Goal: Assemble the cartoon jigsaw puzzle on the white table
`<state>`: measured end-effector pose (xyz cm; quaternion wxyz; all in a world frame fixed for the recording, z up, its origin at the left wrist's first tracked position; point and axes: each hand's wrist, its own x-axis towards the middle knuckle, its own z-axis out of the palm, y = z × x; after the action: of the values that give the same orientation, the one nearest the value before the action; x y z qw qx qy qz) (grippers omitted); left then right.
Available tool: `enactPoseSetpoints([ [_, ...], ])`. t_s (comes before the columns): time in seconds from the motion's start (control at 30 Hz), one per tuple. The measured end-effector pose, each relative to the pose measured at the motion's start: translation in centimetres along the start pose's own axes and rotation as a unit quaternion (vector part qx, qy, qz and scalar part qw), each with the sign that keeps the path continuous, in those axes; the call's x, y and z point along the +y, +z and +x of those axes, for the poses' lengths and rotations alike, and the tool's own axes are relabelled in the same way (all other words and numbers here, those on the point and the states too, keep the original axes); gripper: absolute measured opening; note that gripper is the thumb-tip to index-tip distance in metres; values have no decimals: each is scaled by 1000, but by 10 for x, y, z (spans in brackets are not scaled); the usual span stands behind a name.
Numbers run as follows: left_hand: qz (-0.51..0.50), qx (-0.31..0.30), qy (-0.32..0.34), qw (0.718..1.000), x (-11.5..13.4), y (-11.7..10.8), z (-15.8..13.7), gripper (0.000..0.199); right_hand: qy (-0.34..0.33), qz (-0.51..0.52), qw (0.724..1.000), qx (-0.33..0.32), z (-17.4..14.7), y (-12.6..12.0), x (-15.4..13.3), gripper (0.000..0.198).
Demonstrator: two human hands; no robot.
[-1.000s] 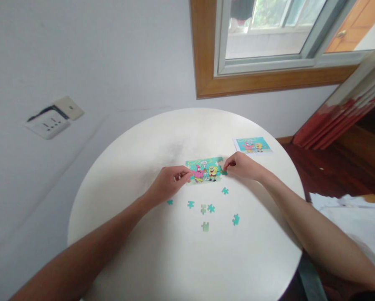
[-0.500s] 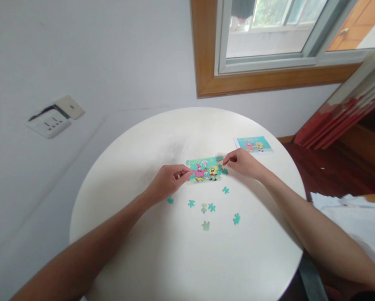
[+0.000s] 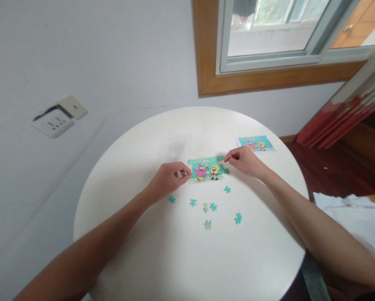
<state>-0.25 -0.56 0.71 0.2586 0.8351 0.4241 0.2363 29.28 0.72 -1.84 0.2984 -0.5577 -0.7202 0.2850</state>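
Jigsaw (image 3: 203,170), just below frame centre: my left hand (image 3: 168,179) at its left edge, my right hand (image 3: 245,160) at its right, both curled; whether either grips, I cannot tell. Apparent step: edge-fitting; next calls for precise alignment.

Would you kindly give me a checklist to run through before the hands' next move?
1. Puzzle face up on the table: ok.
2. Puzzle's right edge straight and complete: not ok, jagged.
3. Left hand close to the puzzle's left edge: ok.
4. Right hand holding anything: cannot tell.
5. Loose pieces in view: ok, seven.
6. Picture card face up beyond the right hand: ok.
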Motion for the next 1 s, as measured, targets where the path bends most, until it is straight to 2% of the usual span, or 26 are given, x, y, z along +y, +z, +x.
enactPoseSetpoints([
  [0.27, 6, -1, -3, 1000, 1, -5, 1, 10, 5, 3, 1000, 5, -1, 0, -2, 24],
  [0.53, 12, -20, -15, 1000, 2, -1, 0, 9, 4, 6, 1000, 6, 1, 0, -1, 24],
  [1.0, 2, -16, -20, 1000, 4, 2, 1, 9, -1, 14, 1000, 7, 1, 2, -1, 22],
])
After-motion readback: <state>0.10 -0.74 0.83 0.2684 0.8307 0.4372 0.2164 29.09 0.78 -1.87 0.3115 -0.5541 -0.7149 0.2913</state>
